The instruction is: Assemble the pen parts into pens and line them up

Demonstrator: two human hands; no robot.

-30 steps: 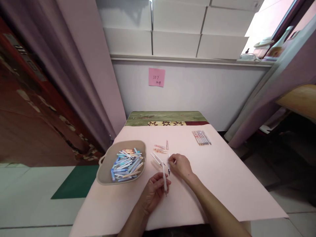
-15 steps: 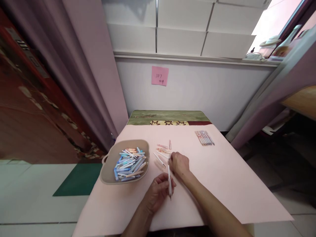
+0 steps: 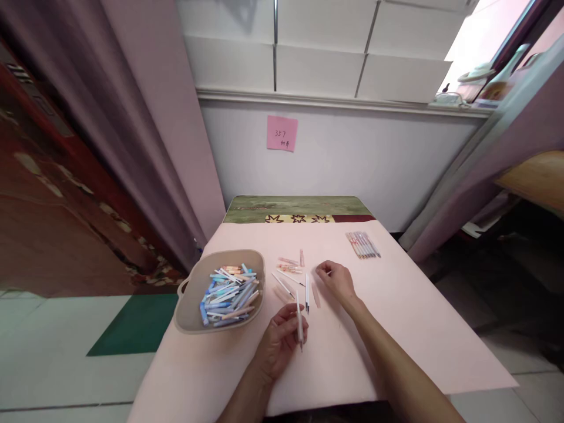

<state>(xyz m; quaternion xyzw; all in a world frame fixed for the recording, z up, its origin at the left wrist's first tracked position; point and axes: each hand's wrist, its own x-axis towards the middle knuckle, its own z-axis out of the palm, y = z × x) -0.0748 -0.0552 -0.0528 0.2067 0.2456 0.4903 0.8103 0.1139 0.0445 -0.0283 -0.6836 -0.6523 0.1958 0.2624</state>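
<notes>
the pink note on the wall reads "357" above smaller, unclear handwriting.

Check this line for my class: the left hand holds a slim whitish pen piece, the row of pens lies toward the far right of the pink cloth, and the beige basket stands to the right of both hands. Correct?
Not quite: the head view shows the beige basket to the left of the left hand and right hand. The rest stands.

We face a pink note on a pale wall.
Left, we see a purple curtain and green floor mat; upper right, a bottle by the window.
</notes>
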